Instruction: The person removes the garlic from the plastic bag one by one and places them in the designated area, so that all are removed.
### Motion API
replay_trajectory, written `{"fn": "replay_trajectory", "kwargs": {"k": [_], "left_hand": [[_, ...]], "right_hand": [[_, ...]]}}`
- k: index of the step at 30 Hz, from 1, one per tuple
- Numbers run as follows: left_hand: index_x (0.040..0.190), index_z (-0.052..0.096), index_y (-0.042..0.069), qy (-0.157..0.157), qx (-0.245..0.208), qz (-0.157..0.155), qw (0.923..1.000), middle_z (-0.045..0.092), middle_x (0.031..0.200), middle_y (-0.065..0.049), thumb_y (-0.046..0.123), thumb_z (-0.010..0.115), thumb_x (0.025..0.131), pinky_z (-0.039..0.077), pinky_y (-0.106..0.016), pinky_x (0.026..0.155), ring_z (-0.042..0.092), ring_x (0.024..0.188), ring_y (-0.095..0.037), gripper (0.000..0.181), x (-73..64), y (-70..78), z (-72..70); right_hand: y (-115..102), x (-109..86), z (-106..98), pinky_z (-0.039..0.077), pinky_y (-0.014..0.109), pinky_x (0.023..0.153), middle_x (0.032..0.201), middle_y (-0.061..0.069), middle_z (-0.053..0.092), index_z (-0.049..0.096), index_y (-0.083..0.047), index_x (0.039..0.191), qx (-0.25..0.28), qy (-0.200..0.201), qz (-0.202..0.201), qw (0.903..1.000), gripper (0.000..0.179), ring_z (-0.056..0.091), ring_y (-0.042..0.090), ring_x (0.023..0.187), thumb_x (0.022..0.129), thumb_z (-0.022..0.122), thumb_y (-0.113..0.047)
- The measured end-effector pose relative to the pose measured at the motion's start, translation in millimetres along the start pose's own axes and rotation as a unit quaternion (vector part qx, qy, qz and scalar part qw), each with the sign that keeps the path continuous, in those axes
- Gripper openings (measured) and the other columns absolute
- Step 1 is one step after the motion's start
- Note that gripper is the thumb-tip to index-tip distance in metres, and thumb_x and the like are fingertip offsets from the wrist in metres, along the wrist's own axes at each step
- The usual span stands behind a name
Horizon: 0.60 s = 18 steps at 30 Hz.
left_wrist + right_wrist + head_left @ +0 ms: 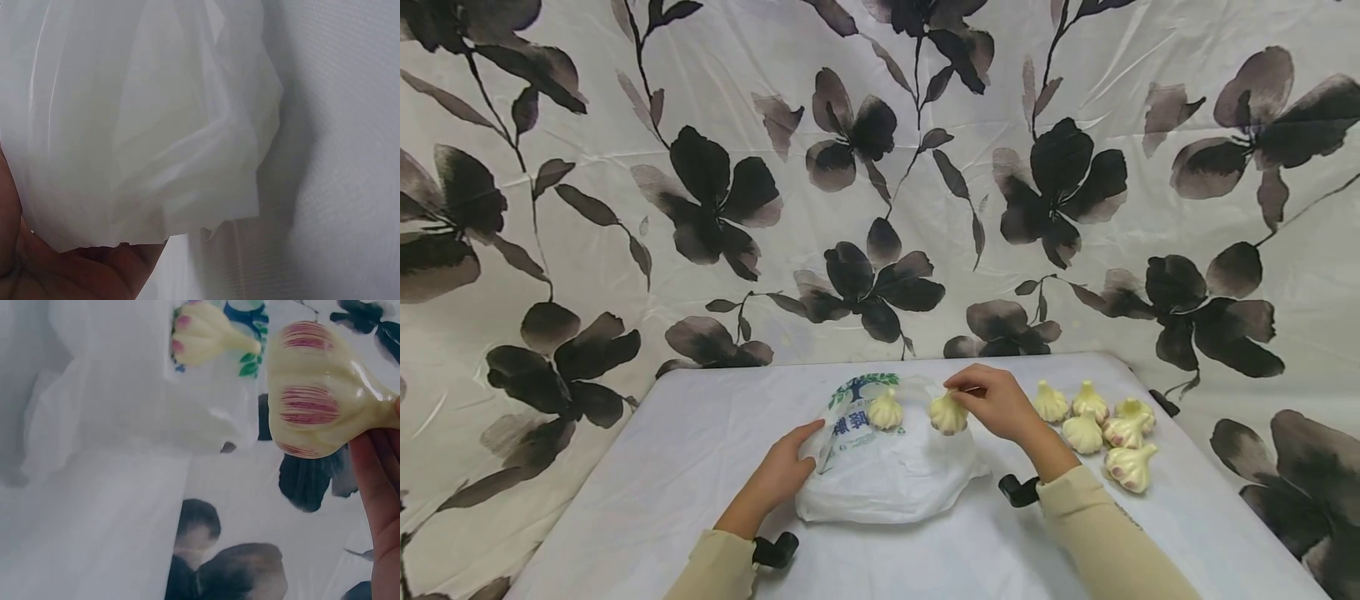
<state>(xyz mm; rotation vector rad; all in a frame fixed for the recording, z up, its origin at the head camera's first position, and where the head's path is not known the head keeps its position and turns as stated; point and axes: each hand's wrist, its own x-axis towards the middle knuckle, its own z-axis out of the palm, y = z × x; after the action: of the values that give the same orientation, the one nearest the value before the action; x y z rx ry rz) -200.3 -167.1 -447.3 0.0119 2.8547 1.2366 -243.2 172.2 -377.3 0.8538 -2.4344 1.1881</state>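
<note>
A white plastic bag [887, 487] with blue and green print lies on the table. My left hand [786, 467] holds the bag's left edge between thumb and fingers; the left wrist view shows the bag's crumpled film [144, 125] over the fingers. Above the bag's right part, my right hand [996, 404] pinches a garlic bulb [948, 415] by its stem. The right wrist view shows this bulb [309, 394] pale yellow with pinkish streaks. Another garlic bulb [886, 410] is at the bag's printed part; whether it lies on or inside the film, I cannot tell.
Several more garlic bulbs [1082, 433] are grouped on the right of the white-covered table [647, 483], beside my right forearm. A floral cloth [865, 167] hangs behind the table. Each wrist carries a small black camera [1018, 491].
</note>
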Motion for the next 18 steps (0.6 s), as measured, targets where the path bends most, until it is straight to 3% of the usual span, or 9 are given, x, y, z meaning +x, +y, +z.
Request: {"fn": "replay_trajectory", "kwargs": {"k": [7, 18], "left_hand": [[0.148, 0.040, 0.015, -0.001, -0.002, -0.001, 1.0000, 0.037, 0.155, -0.015, 0.001, 0.048, 0.086, 0.027, -0.060, 0.114, 0.029, 0.144, -0.041, 0.064, -0.6, 0.4, -1.3], [0.148, 0.041, 0.017, -0.005, 0.004, -0.004, 1.0000, 0.036, 0.155, -0.015, 0.002, 0.048, 0.087, 0.027, -0.060, 0.115, 0.029, 0.144, -0.040, 0.064, 1.3, -1.1, -1.6]], "right_hand": [[12.9, -15.7, -12.5, 0.058, 0.023, 0.075, 0.098, 0.001, 0.072, 0.074, -0.011, 0.100, -0.028, 0.044, 0.003, 0.9986, 0.014, 0.069, 0.015, 0.086, 0.088, 0.068, -0.007], [35.4, -36.3, -29.9, 0.057, 0.021, 0.072, 0.098, 0.002, 0.072, 0.074, -0.011, 0.100, -0.076, 0.080, 0.015, 0.9938, 0.016, 0.069, 0.016, 0.084, 0.085, 0.070, -0.005]]}}
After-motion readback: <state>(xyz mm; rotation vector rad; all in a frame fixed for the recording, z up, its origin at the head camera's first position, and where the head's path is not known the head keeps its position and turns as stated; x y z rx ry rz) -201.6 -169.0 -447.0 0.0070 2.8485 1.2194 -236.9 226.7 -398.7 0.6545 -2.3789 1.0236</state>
